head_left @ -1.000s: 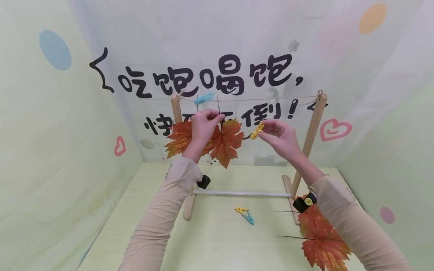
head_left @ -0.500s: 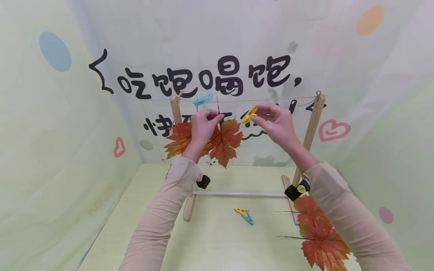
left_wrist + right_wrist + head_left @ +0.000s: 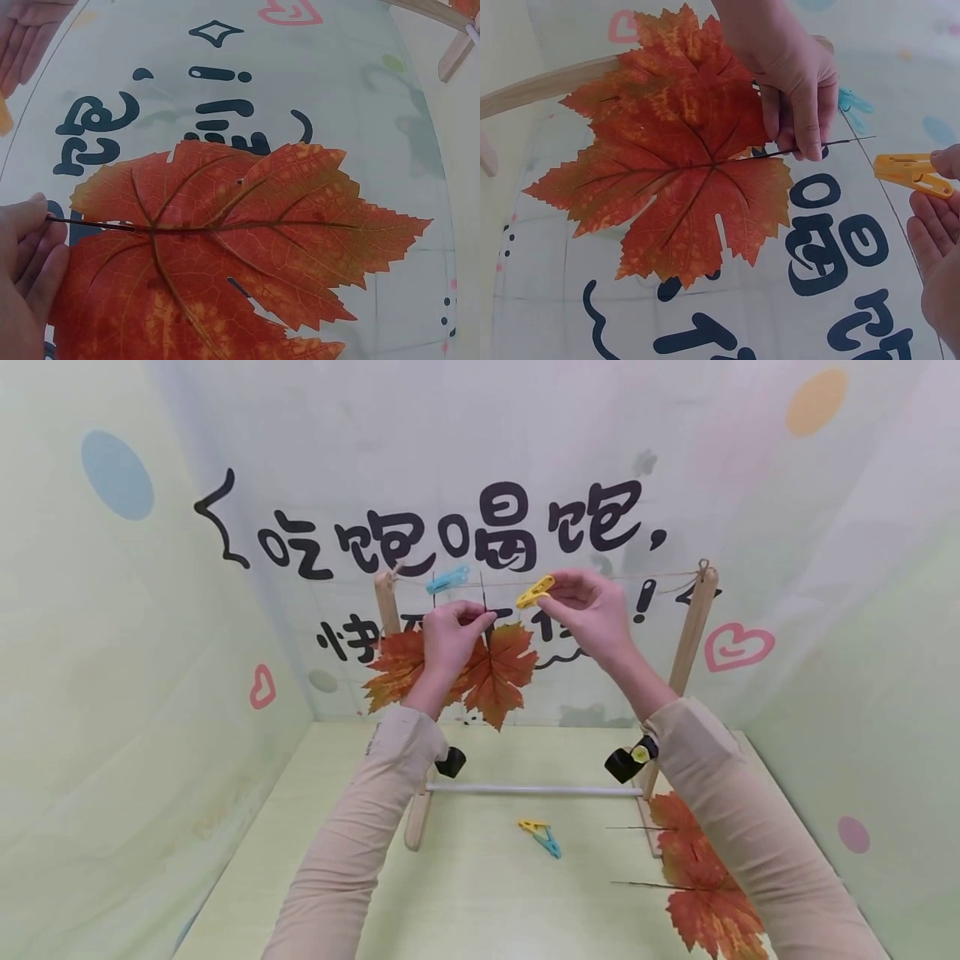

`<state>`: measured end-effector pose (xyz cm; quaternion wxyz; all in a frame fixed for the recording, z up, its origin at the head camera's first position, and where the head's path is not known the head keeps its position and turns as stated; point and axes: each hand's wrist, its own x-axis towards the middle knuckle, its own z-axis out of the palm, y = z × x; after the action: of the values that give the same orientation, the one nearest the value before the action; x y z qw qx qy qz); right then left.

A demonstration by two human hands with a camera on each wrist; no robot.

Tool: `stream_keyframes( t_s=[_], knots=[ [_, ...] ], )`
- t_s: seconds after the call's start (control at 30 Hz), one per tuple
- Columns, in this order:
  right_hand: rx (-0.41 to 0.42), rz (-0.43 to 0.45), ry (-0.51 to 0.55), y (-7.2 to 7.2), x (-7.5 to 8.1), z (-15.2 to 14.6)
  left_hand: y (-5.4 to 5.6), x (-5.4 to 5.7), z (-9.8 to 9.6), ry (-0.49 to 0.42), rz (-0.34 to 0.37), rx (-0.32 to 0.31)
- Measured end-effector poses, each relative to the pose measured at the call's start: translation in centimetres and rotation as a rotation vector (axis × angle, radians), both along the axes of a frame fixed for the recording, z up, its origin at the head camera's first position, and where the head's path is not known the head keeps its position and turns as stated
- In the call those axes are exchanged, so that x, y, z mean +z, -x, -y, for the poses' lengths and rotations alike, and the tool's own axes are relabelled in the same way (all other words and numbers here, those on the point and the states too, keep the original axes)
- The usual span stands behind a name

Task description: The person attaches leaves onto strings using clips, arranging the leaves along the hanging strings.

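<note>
My left hand [image 3: 452,639] pinches the thin dark stem of an orange-red maple leaf [image 3: 498,677], which hangs below the fingers. The stem's top end reaches up to the string [image 3: 600,580]. Between thumb and fingers of my right hand [image 3: 596,614] is a yellow clothespin [image 3: 536,592], held close to the string, a little right of the stem. In the right wrist view the clothespin [image 3: 913,172] points its tip toward the string. A second maple leaf [image 3: 397,664] hangs at the left, partly hidden by my left hand, with a blue clothespin [image 3: 447,579] on the string above it.
Wooden posts [image 3: 692,635] carry the string, and a white rod [image 3: 536,790] joins them low down. A yellow clothespin [image 3: 533,823] and a blue clothespin [image 3: 551,842] lie on the table. More maple leaves [image 3: 708,893] lie at the right, partly under my right sleeve.
My right hand has moved up and left with the yellow clothespin, toward the string and the stem. The left hand has stayed in place holding the leaf stem.
</note>
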<state>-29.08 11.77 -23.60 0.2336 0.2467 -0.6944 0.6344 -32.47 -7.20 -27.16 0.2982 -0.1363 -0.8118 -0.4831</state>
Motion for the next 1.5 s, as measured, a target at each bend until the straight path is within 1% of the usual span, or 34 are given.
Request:
stream_keyframes(
  t_s=[0.13,0.3,0.57,0.67,0.8,1.27,1.4,1.47,1.5],
  knots=[
    [-0.01,0.007,0.007,0.4,0.3,0.4,0.1,0.0,0.0,0.009,0.003,0.006],
    [-0.011,-0.009,0.021,0.9,0.7,0.9,0.3,-0.1,0.1,0.028,-0.008,0.018],
    [-0.015,-0.038,0.054,1.4,1.0,2.0,0.1,0.0,0.2,0.023,0.015,0.012],
    [-0.007,-0.026,0.084,1.7,1.0,2.3,0.1,0.1,0.2,0.035,0.012,0.015],
    [-0.018,-0.004,0.095,2.0,0.9,2.8,0.1,0.1,0.3,0.04,0.014,0.014],
    [-0.067,0.021,0.064,2.6,0.8,3.8,0.3,0.0,0.2,0.038,0.005,0.008],
    [-0.061,0.059,0.062,2.7,1.0,4.0,0.4,-0.1,0.2,0.043,-0.007,0.013],
    [-0.057,0.086,0.062,2.2,1.3,4.2,0.3,-0.2,0.2,0.04,-0.012,0.012],
    [-0.057,0.095,0.063,2.3,1.4,4.2,0.3,-0.2,0.2,0.039,-0.013,0.01]
  ],
)
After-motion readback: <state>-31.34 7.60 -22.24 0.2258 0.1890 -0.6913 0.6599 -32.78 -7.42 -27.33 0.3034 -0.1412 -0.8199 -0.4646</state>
